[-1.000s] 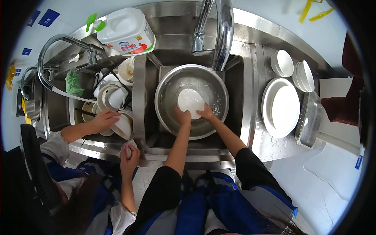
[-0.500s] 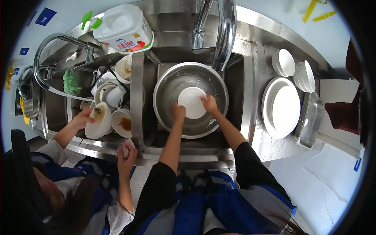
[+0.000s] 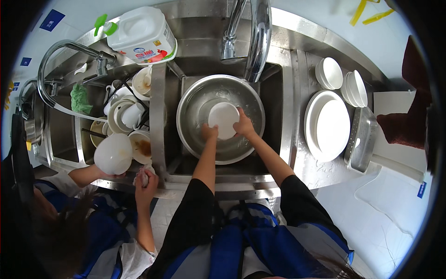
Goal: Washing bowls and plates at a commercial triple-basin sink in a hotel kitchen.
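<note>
A white bowl (image 3: 224,120) is held between my two hands inside a large round steel basin (image 3: 186,111). My left hand (image 3: 210,132) grips its near left side, thumb on the surface. On its right edge my right hand (image 3: 243,123) is closed, with fingers partly hidden underneath. The basin stands in the middle sink (image 3: 169,149) and is wet inside, with what looks like water around the bowl. A tall chrome faucet (image 3: 258,46) arches over the basin's far rim.
At the left, a co-worker holds another white bowl (image 3: 113,154) and a crumpled white cloth (image 3: 144,176) by a sink of dirty dishes (image 3: 125,109). A detergent jug (image 3: 141,35) stands behind. Right of me are white plates (image 3: 312,123), stacked bowls (image 3: 331,73) and a steel tray (image 3: 360,144).
In my hands the white bowl has tilted and shifted slightly within the basin. The co-worker's bowl has turned, now showing its outside, and moved nearer to the sink's front edge.
</note>
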Demonstrator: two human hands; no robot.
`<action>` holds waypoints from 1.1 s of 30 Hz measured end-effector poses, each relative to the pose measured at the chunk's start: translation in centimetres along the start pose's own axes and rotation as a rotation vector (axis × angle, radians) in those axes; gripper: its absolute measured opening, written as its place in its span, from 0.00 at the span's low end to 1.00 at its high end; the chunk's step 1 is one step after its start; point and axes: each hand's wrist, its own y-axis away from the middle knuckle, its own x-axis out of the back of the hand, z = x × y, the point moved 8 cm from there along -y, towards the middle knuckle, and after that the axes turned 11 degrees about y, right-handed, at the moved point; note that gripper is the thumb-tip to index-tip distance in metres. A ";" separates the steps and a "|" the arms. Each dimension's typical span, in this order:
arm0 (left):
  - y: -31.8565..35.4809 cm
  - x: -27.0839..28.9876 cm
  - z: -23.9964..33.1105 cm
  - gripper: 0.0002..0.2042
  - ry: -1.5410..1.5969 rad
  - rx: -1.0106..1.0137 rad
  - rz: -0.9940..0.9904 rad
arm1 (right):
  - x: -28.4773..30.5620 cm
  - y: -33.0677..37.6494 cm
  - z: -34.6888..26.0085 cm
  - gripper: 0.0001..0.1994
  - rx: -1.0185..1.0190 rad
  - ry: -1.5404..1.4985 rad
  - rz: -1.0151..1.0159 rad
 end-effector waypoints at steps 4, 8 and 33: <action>-0.8 -2.2 0.0 0.14 0.114 0.028 -0.244 | 1.0 1.9 -4.0 0.38 0.247 0.501 0.210; 0.0 -3.2 2.2 0.14 0.577 0.087 -0.444 | 1.5 5.3 -6.6 0.42 0.624 0.792 0.510; 8.2 8.9 10.3 0.35 0.638 -0.081 -0.380 | 3.8 4.1 -4.2 0.25 0.351 0.217 0.349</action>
